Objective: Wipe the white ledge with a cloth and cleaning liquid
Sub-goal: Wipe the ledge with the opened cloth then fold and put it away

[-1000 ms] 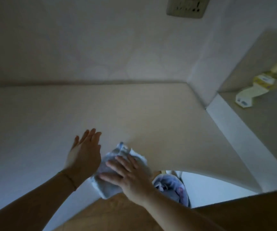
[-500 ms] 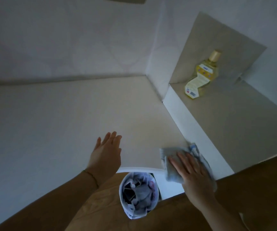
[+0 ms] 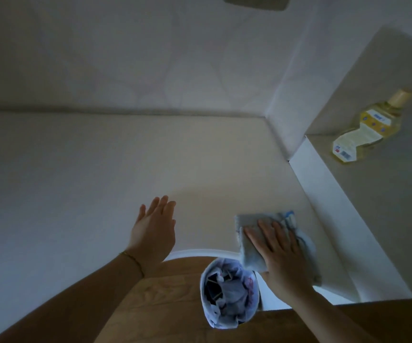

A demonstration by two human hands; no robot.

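The white ledge (image 3: 125, 169) spreads beyond both sets of fingertips. The right hand (image 3: 283, 258) lies flat, fingers straight and slightly apart, pressing the grey cloth (image 3: 249, 224) beneath them at the ledge's near edge. The left hand (image 3: 154, 229), fingers straight and together, holds nothing. A bottle of yellow liquid (image 3: 371, 127) sits well beyond the right fingertips.

Matt smooth ledge (image 3: 125, 169), soft cloth (image 3: 252, 243), wood floor (image 3: 165, 305), clear plastic bottle (image 3: 371, 127).
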